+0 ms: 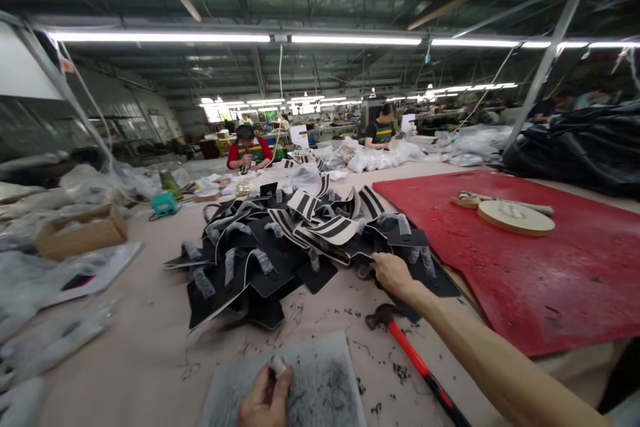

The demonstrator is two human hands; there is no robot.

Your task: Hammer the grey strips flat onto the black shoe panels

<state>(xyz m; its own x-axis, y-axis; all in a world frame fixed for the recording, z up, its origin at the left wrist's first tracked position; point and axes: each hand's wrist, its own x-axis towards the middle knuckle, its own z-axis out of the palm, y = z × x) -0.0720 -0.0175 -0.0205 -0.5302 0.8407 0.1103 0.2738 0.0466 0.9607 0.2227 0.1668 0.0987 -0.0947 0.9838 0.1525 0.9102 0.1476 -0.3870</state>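
Observation:
My left hand (265, 397) is closed in a pinch on a small whitish piece (278, 365), too small to name for sure, above a grey, scuffed board (325, 373). My right hand (393, 273) reaches out to the right side of a pile of black panels (273, 247) whose handles are wrapped in clear plastic. Its fingers are closed on the edge of one black panel (364, 252). Black-and-white striped pieces (335, 230) lie on top of the heap. Below my right hand, a hammer (413, 353) with a red and black handle rests on the table.
A red mat (560, 273) covers the right side, with a roll of pale tape (515, 217) on it. Small black bits (400, 373) litter the tabletop. At left are a cardboard box (83, 230), a teal device (164, 204) and plastic bags. Two people sit across the table.

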